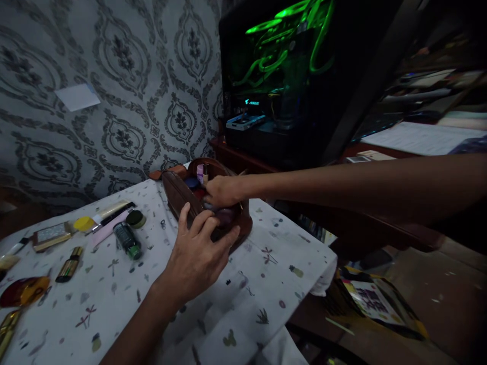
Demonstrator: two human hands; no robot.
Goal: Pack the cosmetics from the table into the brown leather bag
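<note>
A brown leather pouch (178, 195) lies open on the table with a white patterned cloth (247, 284). My left hand (198, 251) rests on its near edge, fingers spread and pressed against the pouch, holding it steady. My right hand (222, 191) reaches in from the right and is closed inside the pouch opening, fingers curled around something small I cannot make out. Small cosmetic items, one purple (200, 173) and one blue, show inside the pouch behind my right hand.
Cosmetics lie on the cloth to the left: a green-capped bottle (127, 241), a round dark compact (136, 219), a yellow-capped tube (99, 217), a gold lipstick (69, 264), an orange case (23, 291). A computer case glowing green (289, 66) stands behind. The table edge drops off at right.
</note>
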